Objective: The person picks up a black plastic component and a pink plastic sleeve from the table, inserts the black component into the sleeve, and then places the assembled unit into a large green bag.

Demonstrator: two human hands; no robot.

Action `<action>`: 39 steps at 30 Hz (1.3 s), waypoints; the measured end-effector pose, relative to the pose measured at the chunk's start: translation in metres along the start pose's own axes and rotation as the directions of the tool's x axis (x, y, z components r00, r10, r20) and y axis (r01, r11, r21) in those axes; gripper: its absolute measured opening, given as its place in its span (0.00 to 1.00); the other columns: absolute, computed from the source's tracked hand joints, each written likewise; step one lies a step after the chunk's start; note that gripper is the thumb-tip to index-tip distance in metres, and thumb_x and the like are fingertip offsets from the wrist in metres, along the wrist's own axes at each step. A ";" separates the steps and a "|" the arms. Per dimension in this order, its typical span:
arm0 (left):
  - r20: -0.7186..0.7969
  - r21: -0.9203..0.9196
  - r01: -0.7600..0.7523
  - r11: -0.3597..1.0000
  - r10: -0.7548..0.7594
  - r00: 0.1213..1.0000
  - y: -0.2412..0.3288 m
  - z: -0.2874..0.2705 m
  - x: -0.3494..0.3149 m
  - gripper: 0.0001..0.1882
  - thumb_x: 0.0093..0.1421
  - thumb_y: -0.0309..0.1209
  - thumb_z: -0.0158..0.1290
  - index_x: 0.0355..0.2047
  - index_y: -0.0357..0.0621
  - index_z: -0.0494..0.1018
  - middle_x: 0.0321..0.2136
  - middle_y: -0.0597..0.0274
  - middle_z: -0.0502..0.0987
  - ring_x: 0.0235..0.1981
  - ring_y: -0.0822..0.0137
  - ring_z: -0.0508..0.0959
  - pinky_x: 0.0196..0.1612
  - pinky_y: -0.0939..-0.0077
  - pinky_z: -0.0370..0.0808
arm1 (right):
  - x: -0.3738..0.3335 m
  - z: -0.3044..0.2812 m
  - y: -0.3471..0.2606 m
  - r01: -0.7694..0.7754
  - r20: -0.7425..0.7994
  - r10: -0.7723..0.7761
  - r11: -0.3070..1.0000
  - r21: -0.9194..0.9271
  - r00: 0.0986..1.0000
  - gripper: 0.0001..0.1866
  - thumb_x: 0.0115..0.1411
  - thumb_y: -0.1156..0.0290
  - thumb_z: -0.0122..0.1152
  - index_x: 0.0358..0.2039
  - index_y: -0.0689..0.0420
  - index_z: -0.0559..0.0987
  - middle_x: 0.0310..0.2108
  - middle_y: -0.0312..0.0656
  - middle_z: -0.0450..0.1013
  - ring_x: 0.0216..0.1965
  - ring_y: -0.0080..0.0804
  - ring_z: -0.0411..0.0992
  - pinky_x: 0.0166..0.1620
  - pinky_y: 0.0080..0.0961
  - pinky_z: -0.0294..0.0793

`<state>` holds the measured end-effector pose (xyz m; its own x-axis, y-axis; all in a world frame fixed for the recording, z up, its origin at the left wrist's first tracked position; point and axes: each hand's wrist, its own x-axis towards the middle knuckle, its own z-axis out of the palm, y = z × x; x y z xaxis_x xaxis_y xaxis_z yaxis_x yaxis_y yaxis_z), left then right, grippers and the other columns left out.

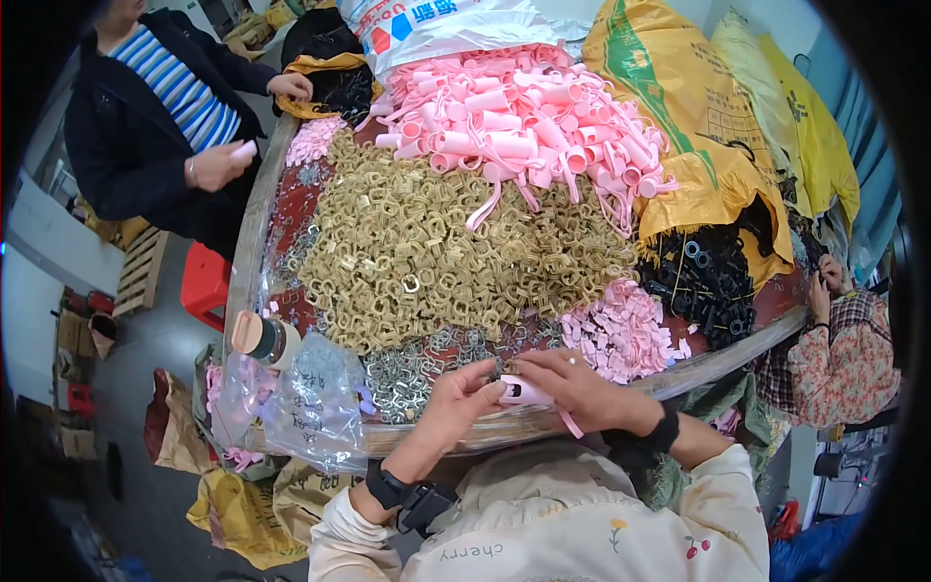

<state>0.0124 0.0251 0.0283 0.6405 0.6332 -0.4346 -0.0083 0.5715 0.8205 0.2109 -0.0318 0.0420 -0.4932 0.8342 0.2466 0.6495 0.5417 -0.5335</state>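
Close to the table's near edge, my left hand [453,404] pinches the end of a pink plastic tube [533,393] with a dark opening in its side. My right hand [593,390] closes over its other end, and a pink strap [570,424] hangs below. Something small at the fingertips is too hidden to name. Just beyond my hands lie a pile of silver metal clips [402,376] and a heap of small pink pieces [621,332]. Farther in spreads a large mound of khaki ring-shaped plastic parts [417,242]. Behind it are many pink strapped tubes [504,121].
A lidded bottle [276,341] and a clear plastic bag [315,398] stand at the left corner. Black tube parts [703,281] spill from a yellow sack [679,97] at right. A co-worker [179,107] stands at left; another [839,354] works at right. A red stool [205,281] stands left.
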 end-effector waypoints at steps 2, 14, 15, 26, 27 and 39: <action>0.014 0.076 -0.020 0.997 0.019 1.000 0.002 -0.006 -0.004 0.22 0.53 0.24 0.48 0.49 0.35 0.58 0.34 0.60 0.71 0.33 0.71 0.73 0.34 0.80 0.74 | -0.009 -0.023 0.015 -0.026 0.118 0.039 0.994 -0.108 0.992 0.26 0.47 0.67 0.58 0.45 0.61 0.62 0.44 0.48 0.61 0.45 0.41 0.61 0.45 0.33 0.61; 0.185 -0.057 -0.031 0.998 0.042 0.982 0.008 0.037 0.001 0.34 0.50 0.21 0.50 0.54 0.37 0.45 0.34 0.58 0.71 0.34 0.69 0.73 0.35 0.77 0.73 | -0.002 -0.023 -0.017 0.071 0.025 -0.095 0.873 0.482 0.995 0.35 0.44 0.58 0.60 0.50 0.64 0.60 0.46 0.51 0.60 0.46 0.43 0.60 0.47 0.32 0.61; 0.182 -0.093 -0.005 0.996 0.022 0.983 0.006 0.041 0.002 0.34 0.50 0.22 0.50 0.54 0.37 0.44 0.34 0.58 0.71 0.34 0.69 0.73 0.36 0.77 0.73 | -0.007 -0.026 -0.018 0.053 -0.004 -0.059 0.852 0.521 0.998 0.34 0.44 0.59 0.60 0.49 0.64 0.61 0.45 0.50 0.60 0.46 0.43 0.61 0.46 0.31 0.62; 0.207 0.114 0.006 0.993 -0.030 0.978 -0.014 0.055 0.044 0.30 0.50 0.27 0.53 0.51 0.36 0.52 0.31 0.59 0.72 0.32 0.71 0.73 0.33 0.83 0.70 | -0.182 -0.051 -0.012 -0.666 -0.537 0.664 0.709 0.232 0.520 0.16 0.39 0.69 0.57 0.30 0.61 0.70 0.26 0.43 0.67 0.27 0.35 0.66 0.33 0.24 0.65; 0.179 0.119 -0.047 0.992 0.025 0.984 -0.015 0.058 0.051 0.28 0.50 0.27 0.53 0.50 0.36 0.55 0.31 0.59 0.72 0.32 0.72 0.73 0.32 0.83 0.69 | -0.221 -0.048 -0.008 -0.712 -0.587 0.695 0.650 0.266 0.415 0.15 0.40 0.67 0.57 0.29 0.61 0.70 0.24 0.41 0.66 0.26 0.31 0.65 0.32 0.21 0.64; 0.625 0.756 -0.573 -0.315 0.606 0.491 -0.011 0.158 0.208 0.11 0.40 0.27 0.52 0.28 0.43 0.71 0.25 0.55 0.70 0.28 0.55 0.69 0.33 0.64 0.66 | -0.299 -0.029 -0.020 -0.956 -0.670 0.683 0.244 -0.165 0.290 0.20 0.37 0.68 0.61 0.33 0.59 0.69 0.38 0.46 0.64 0.42 0.43 0.62 0.45 0.32 0.59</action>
<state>0.2665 0.0681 -0.0126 0.7898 0.3313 0.5161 0.2161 -0.9379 0.2714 0.3621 -0.2896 0.0027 0.6883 0.6815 0.2488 0.7255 -0.6478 -0.2325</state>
